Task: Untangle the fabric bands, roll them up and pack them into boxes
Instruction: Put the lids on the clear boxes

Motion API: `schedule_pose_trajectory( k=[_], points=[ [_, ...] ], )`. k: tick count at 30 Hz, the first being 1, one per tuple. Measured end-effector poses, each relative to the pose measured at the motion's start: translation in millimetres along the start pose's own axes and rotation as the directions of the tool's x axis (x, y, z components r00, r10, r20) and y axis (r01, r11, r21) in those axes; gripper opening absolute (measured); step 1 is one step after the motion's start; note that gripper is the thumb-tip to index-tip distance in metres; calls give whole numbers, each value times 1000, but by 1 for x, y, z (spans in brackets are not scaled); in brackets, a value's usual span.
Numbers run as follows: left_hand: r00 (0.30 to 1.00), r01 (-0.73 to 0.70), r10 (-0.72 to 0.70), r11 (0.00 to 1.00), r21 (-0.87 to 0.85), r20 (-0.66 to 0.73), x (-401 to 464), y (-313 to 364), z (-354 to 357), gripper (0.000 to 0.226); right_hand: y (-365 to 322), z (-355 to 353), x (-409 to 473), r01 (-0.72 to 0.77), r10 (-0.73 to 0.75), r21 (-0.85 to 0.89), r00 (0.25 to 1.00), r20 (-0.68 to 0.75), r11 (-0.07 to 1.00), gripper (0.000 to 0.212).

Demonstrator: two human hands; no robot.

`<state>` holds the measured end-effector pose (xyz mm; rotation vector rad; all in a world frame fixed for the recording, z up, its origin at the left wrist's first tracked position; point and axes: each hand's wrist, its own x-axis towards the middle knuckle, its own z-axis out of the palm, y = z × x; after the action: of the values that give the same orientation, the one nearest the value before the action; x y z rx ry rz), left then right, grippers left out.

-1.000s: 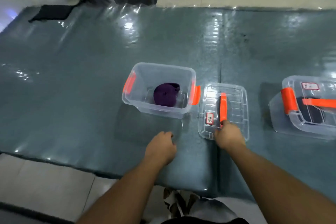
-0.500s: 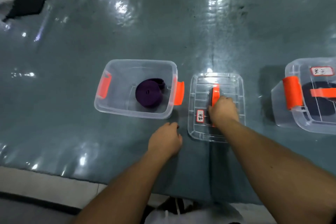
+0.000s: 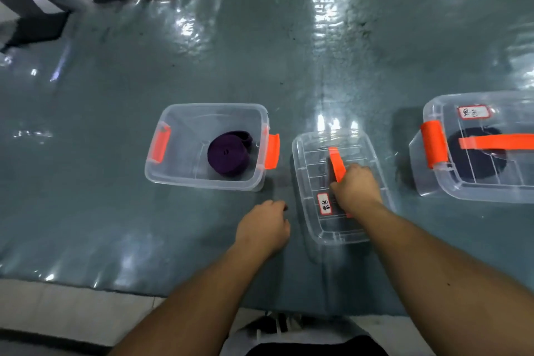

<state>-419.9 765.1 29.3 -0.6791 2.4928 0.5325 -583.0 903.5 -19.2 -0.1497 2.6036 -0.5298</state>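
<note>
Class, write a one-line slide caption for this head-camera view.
Right hand grips the lid by its orange handle beside the open box holding a rolled purple band.

Clear glossy plastic box (image 3: 185,124), purple cloth band (image 3: 228,154).

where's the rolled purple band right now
In the head view the rolled purple band lies inside the open clear box left of centre, just left of the lid whose handle the right hand grips.

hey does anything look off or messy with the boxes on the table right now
Nothing is spilled or damaged. The open box holds one rolled purple band, its loose end slightly unrolled. Its lid lies off beside it, gripped at the orange handle by the right hand.
</note>
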Motion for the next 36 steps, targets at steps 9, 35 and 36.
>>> schedule_pose_trajectory(
  k=[9, 35, 36],
  points=[
    [988, -116, 112, 993, -35, -111, -30, -11, -48, 36, -23, -47, -22, 103, -95, 39, 982, -164, 994, 38],
    [924, -133, 1, 939, -318, -383, 11, -228, -189, 21, -250, -13, -82, 327, -394, -396, 914, -98, 858, 35],
    [922, -139, 2, 935, -325, -387, 13, -232, -189, 23, -252, -11, -84, 335, -402, -407, 911, -91, 850, 34]
  ],
)
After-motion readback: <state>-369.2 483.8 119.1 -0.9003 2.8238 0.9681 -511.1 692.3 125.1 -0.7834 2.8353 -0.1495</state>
